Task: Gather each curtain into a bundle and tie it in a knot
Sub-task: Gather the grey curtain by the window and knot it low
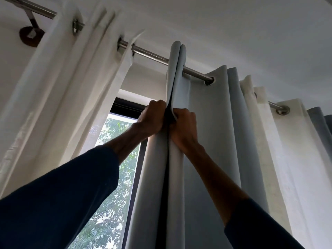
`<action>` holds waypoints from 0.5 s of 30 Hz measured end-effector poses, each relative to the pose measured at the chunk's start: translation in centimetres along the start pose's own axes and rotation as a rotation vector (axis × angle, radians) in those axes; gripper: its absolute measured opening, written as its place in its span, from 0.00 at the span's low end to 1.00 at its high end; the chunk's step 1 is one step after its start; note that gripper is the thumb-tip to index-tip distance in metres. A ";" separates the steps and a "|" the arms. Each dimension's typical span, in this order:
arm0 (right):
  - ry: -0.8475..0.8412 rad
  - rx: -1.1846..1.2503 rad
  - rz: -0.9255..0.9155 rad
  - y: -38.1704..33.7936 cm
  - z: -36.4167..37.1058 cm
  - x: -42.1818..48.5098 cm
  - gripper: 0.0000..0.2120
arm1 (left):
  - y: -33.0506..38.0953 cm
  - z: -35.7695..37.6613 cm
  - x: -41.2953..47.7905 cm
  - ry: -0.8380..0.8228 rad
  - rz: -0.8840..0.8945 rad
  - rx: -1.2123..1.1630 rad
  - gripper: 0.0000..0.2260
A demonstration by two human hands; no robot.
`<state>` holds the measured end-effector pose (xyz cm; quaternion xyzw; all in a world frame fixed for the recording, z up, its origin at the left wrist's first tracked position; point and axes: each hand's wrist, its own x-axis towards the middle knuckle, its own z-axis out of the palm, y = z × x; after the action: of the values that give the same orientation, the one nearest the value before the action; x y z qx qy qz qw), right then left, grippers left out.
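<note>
while on rod [152,55], curtain fold [177,72] vertical

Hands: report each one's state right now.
Left hand: closed, gripping a fold of the grey curtain.
Right hand: closed, gripping the next fold of the same curtain.

Both hands reach up: the left hand [152,116] and right hand [183,125] grip the grey curtain's [212,123] front fold between them. Above them runs the rod [152,55]; a white curtain [68,83] hangs left of the left hand.
</note>
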<state>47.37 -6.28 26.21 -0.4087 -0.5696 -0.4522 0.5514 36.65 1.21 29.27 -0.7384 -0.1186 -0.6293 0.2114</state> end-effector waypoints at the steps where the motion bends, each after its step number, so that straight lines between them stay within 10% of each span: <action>1: 0.010 -0.015 -0.010 0.3 -0.3 -0.5 0.11 | 0.1 0.8 -0.1 -0.014 -0.004 -0.016 0.08; 4: 0.015 -0.066 -0.037 1.5 -0.6 -1.8 0.10 | 0.2 2.5 -0.6 -0.048 -0.011 -0.062 0.19; 11: 0.021 -0.209 -0.138 1.7 -1.1 -2.8 0.09 | 1.8 2.9 -1.9 -0.035 -0.052 0.017 0.09; 15: 0.039 -0.337 -0.235 1.5 -0.2 -3.3 0.07 | 1.1 2.7 -2.3 -0.120 -0.140 -0.423 0.13</action>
<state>49.10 -5.95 23.02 -0.4169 -0.5189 -0.6103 0.4296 39.15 1.69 26.52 -0.7923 -0.0473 -0.6083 0.0004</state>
